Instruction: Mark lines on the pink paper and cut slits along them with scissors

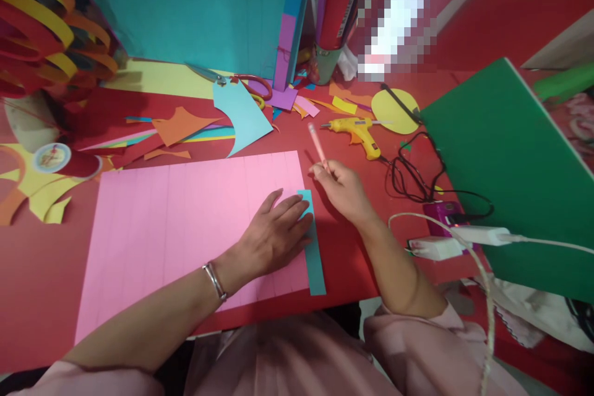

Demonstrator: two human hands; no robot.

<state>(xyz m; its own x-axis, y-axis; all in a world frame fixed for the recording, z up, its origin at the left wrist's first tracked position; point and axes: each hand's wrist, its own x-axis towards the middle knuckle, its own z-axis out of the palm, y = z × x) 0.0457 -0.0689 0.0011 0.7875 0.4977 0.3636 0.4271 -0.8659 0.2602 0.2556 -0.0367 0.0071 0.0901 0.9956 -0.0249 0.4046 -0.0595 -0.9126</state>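
Observation:
My left hand (277, 232) lies flat with spread fingers on a large pink sheet of paper (185, 229), near its right edge. Its fingertips press on a narrow teal paper strip (317, 269) set along that edge. Faint straight lines run up and down the pink sheet, roughly parallel to the strip. Just right of the sheet, my right hand (342, 189) is closed around a pink pencil (319, 147), whose pale end points up and away. The pencil's lower end is hidden by the hand.
Scissors (223, 78) and a light blue paper scrap (244, 111) lie behind the sheet. A yellow glue gun (355, 130) with a black cord is at right, near white plugs (436, 247) and a green board (515, 185). A tape roll (67, 161) sits left among paper offcuts.

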